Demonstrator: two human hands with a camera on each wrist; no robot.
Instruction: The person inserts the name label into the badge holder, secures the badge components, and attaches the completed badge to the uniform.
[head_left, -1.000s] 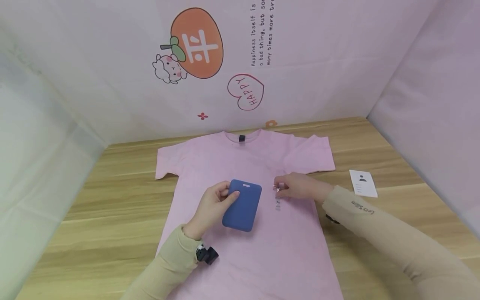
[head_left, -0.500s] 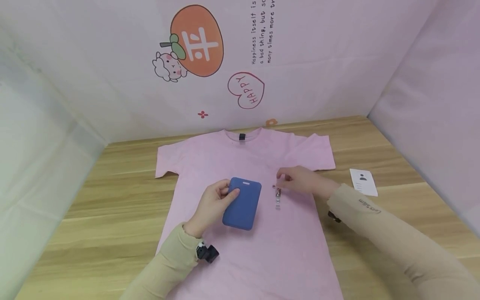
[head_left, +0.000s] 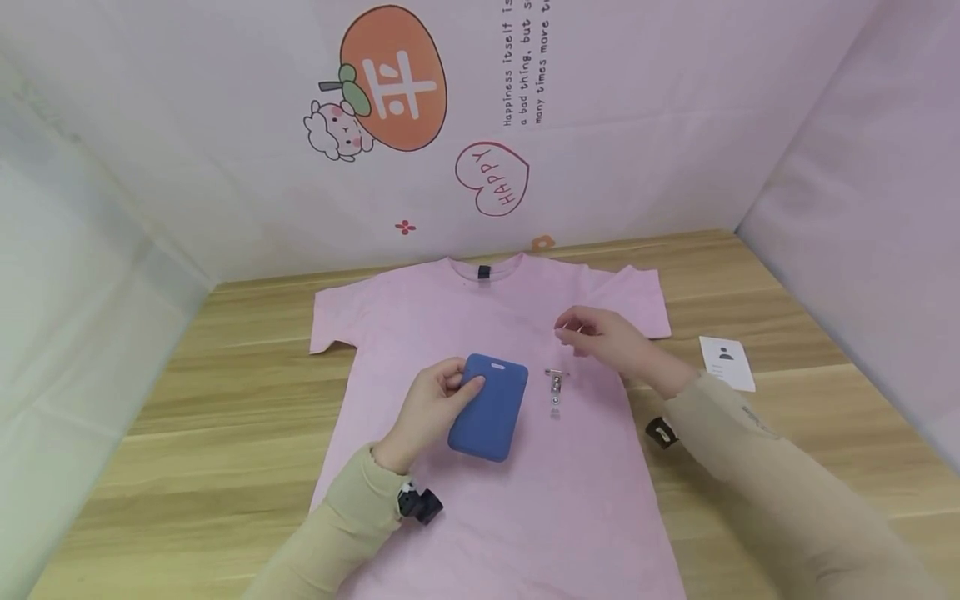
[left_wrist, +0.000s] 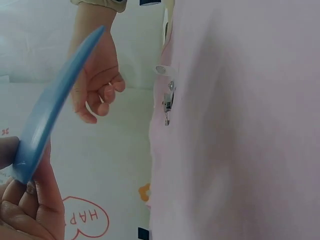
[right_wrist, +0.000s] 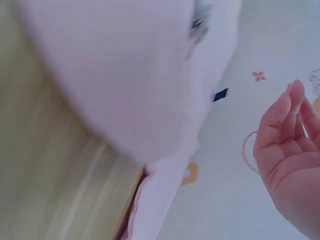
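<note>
My left hand (head_left: 427, 410) pinches a blue badge holder (head_left: 491, 412) by its upper left edge, thumb on its front. The holder is raised over a pink T-shirt (head_left: 442, 321) spread on the wooden table. On the shirt's chest, right of the holder, is a small metal badge clip (head_left: 556, 385) with a clear strap hanging down. My right hand (head_left: 611, 340) hovers above the clip, apart from it, fingers loosely bent around nothing. The left wrist view shows the clip (left_wrist: 167, 100) standing off the cloth. Whether it is pinned through the fabric I cannot tell.
A white ID card (head_left: 727, 364) with a dark portrait symbol lies on the wooden table (head_left: 247, 400) to the right of the shirt. White cloth walls (head_left: 637, 125) with printed drawings enclose the table at the back and both sides.
My right hand has let go of the badge clip and lifted up and away from it, leaving it on the shirt. My left hand has barely shifted with the badge holder.
</note>
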